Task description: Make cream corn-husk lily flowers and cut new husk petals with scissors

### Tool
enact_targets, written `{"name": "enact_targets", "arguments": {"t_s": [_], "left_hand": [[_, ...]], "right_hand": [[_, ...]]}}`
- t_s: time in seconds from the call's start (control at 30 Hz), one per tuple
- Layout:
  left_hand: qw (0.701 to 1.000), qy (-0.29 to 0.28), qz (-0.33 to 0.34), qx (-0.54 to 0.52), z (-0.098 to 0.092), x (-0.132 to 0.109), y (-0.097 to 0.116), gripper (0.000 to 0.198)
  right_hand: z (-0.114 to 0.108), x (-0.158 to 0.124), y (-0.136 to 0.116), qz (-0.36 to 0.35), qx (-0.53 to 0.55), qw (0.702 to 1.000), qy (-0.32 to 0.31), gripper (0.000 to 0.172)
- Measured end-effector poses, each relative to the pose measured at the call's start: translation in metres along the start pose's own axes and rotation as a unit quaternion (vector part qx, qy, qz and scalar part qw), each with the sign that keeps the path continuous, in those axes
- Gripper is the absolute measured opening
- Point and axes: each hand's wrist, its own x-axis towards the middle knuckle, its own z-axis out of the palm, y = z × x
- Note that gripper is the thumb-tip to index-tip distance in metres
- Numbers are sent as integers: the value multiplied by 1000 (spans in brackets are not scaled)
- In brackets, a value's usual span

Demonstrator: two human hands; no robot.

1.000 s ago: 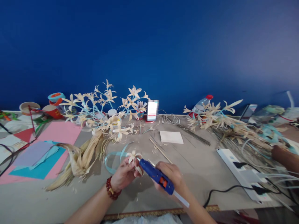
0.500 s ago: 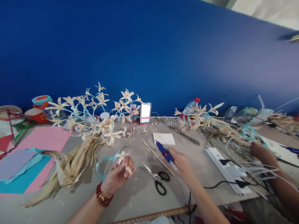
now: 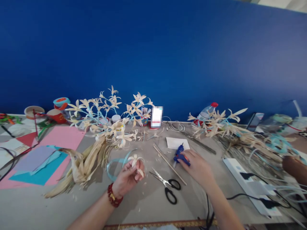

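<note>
My left hand (image 3: 129, 177), with a red bead bracelet at the wrist, pinches a small cream flower (image 3: 135, 158) that looks made of corn husk. One pale petal-like strip (image 3: 140, 172) sticks out below between the fingers. In my right hand (image 3: 198, 166) is the handle of a blue hot glue gun (image 3: 179, 153), its nozzle directed away from me beside a white card (image 3: 171, 142). Black-handled scissors (image 3: 165, 182) lie between the hands with the blades apart. A thin stick (image 3: 169, 163) lies beside them. Light blue ribbon (image 3: 111, 169) curls behind my left hand.
Dried husks (image 3: 79, 166) and coloured paper (image 3: 52, 185) lie at left. Flower sprays (image 3: 105, 110) stand at the back near a phone (image 3: 156, 117). A white power strip (image 3: 242, 179) with cords occupies the right, near another person's hand (image 3: 294, 166).
The view has shifted left, so the table things appear farther right. My right hand has turned the glue gun and lowered it beside the card. My left hand keeps the flower.
</note>
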Motion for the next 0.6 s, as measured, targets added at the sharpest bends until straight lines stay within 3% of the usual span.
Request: {"name": "enact_targets", "arguments": {"t_s": [0.1,0.23,0.4,0.6], "left_hand": [[1000,-2,-2,-8,1,0,-2,17],[1000,8,-22,-4,-2,-1,-4,17],[999,20,-37,9,-5,-3,-4,16],[999,-11,-49,0,0,-2,-5,17]], "right_hand": [[0,1,-57,-111,142,980,78,12],[9,11,-115,-235,256,937,31,22],[20,20,-132,-242,331,910,69,14],[22,15,-133,-219,335,909,115,15]]}}
